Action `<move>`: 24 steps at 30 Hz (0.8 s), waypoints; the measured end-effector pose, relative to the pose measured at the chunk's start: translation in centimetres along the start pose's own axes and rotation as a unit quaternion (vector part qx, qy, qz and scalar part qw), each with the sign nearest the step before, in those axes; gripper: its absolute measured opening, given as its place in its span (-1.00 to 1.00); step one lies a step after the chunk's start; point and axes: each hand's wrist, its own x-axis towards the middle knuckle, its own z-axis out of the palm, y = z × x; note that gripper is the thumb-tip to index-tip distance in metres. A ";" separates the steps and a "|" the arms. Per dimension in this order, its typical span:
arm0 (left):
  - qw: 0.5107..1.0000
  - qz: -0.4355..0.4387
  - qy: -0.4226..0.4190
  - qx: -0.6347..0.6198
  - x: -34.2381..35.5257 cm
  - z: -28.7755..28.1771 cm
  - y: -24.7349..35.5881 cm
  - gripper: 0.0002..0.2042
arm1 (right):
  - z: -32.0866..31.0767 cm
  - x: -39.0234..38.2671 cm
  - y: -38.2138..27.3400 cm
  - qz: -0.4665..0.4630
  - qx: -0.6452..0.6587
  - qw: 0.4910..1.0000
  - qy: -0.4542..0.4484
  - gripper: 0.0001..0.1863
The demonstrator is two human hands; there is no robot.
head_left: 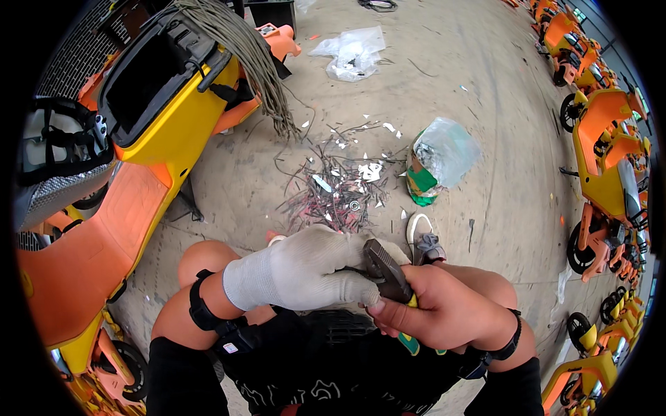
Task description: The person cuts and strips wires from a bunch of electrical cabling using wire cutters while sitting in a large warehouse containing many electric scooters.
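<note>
My right hand (451, 308), bare, is wrapped round a pair of pliers (388, 272) with a dark metal head and green-and-yellow handles. The head points up and to the left, into the gap between my hands. My left hand (298, 267) wears a pale knitted glove. Its fingers are curled behind the pliers' head, and its thumb lies along the near side by my right thumb. Whatever the gloved fingers pinch is hidden. Beyond my hands, a heap of dark wire offcuts and white scraps (340, 187) lies on the floor.
A yellow-and-orange scooter (173, 139) stands close on the left, a bundle of grey cables (243, 55) draped over it. An open plastic bag (444, 156) sits right of the heap. Farther off lies a clear bag (354, 52). More scooters (603, 139) line the right side.
</note>
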 end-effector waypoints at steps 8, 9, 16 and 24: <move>0.999 -0.024 -0.028 -0.010 0.1 0.3 0.0 -0.56 | -0.1 -0.4 0.1 -0.006 0.027 0.999 -0.024 -0.77; 0.999 -0.015 -0.024 -0.015 0.1 0.6 -0.3 -0.56 | -0.1 -0.5 0.2 -0.008 0.034 0.999 -0.030 -0.77; 0.999 0.016 0.037 -0.014 0.2 1.2 0.0 -0.63 | -0.3 -0.4 -0.5 -0.026 -0.009 1.000 -0.012 -0.77; 0.979 0.033 0.153 0.127 0.9 1.3 -0.6 -0.65 | 0.3 1.1 0.5 -0.066 -0.204 0.957 0.195 -0.71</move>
